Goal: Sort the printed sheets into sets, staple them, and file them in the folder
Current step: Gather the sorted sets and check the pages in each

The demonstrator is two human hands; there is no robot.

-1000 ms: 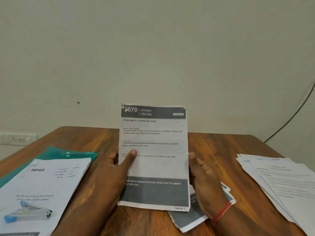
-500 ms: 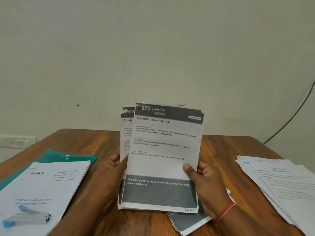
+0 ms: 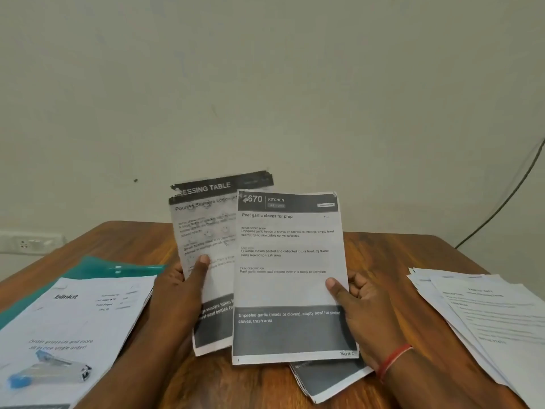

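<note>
Plainly, these are light, limp sheets, and they are handling as such: the "Peel garlic cloves" sheet (image 3: 289,276) is standing nearly upright only because the right hand (image 3: 364,315) is pinching its right edge, thumb on the printed face and fingers behind. The left hand (image 3: 180,293) is gripping the "Dressing Table" sheet (image 3: 206,231) the same way at its left edge, and that page is tilting away to the left and looking blurred. So each grip is clamped on one page, and the two pages are fanning apart above the grips while overlapping between them. In my judgement an edge pinch low on the page is the right hold; a higher hold would be letting the bottom flop, and a hard squeeze would be creasing the paper.

Just below the right grip, more dark-banded sheets (image 3: 327,379) are lying flat on the wooden surface (image 3: 392,255). Outward from the left grip, a white cover sheet (image 3: 76,317) is carrying the stapler (image 3: 48,373) and is lying over the teal folder (image 3: 97,268). Outward from the right grip, a fanned stack of pages (image 3: 483,314) is resting well apart. Bare wood beyond the grips is offering room for laying out sets.
</note>
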